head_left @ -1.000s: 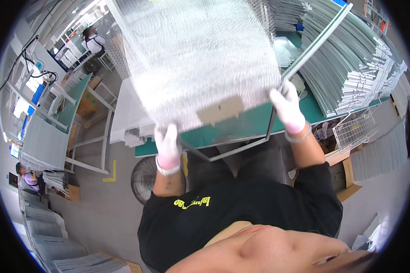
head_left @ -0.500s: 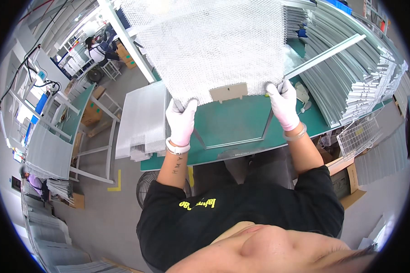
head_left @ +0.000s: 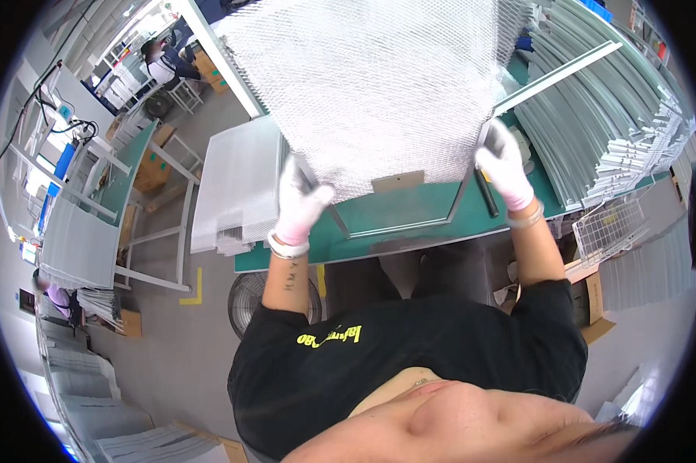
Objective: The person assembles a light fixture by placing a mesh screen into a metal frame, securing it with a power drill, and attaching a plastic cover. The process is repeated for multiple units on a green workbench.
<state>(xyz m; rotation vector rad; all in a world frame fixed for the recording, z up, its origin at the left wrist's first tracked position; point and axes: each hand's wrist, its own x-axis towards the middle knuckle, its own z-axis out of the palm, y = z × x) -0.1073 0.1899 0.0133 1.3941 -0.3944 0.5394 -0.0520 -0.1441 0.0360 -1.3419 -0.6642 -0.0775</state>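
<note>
Mesh panel (head_left: pixel 379 85), silvery, large: held above green bench (head_left: pixel 410 212), near edge over metal frame (head_left: pixel 440 208).
Left hand (head_left: pixel 300 202), gloved: closed on panel's near-left corner.
Right hand (head_left: pixel 505 164), gloved: closed on near-right corner.
Step, as judged: positioning panel over frame.
Next move calls for level lowering, edges squared to frame.

Mesh panel (head_left: pixel 379 85) above the workbench (head_left: pixel 410 216), panel stack (head_left: pixel 236 185) left, frame stacks (head_left: pixel 603 116) right.
</note>
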